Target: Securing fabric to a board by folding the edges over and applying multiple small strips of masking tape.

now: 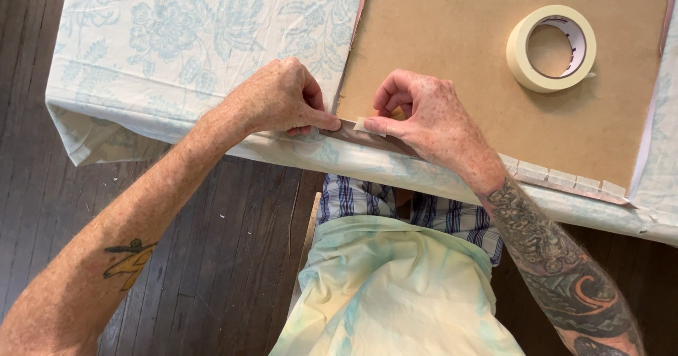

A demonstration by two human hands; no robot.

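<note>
Both hands (pixel 353 112) together, pinching a small tape strip (pixel 364 124) onto the brown board (pixel 452 66) at the tabletop's near edge, taping step underway, next needing firm pressing.

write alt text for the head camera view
Two bare hands, left hand and right hand, press a small tape piece onto the near edge of a brown board on floral cloth; a tape roll sits on the board.
</note>
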